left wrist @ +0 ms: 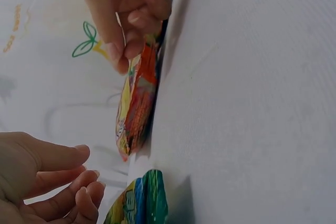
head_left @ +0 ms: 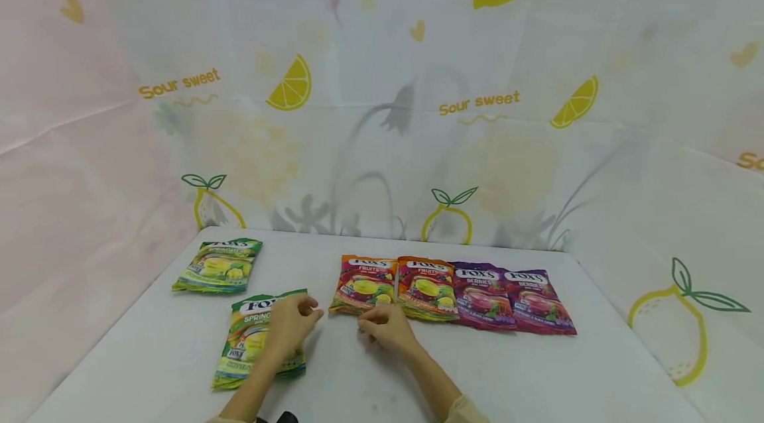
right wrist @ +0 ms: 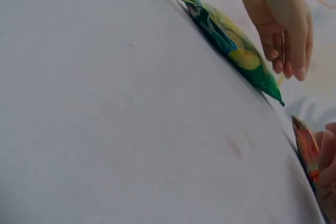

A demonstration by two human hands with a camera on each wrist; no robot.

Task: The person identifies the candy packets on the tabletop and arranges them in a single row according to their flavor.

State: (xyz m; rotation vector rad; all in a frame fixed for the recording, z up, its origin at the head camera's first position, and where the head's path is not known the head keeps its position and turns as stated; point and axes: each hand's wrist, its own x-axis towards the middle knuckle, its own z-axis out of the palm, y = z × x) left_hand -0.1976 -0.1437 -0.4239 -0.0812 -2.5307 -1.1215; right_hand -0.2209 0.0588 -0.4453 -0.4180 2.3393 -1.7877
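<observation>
In the head view my left hand (head_left: 290, 323) hovers over the right side of a green Fox's Spring Tea candy bag (head_left: 247, 333). Its fingers are loosely bent and hold nothing; the left wrist view shows the same left hand (left wrist: 47, 182) above that bag's corner (left wrist: 144, 200). My right hand (head_left: 388, 327) is at the lower edge of an orange Fox's Fruits candy bag (head_left: 365, 284), fingers relaxed, with nothing seen in its grasp. Whether its fingertips touch the bag, I cannot tell. The right wrist view catches only part of the right hand (right wrist: 328, 177).
A second orange Fruits bag (head_left: 426, 287) and two purple Berries bags (head_left: 482, 297) continue the row to the right, edges overlapping in places. Another green bag (head_left: 221, 267) lies at the back left of the white table (head_left: 161, 357). Behind stands a lemon-print cloth (head_left: 370, 158).
</observation>
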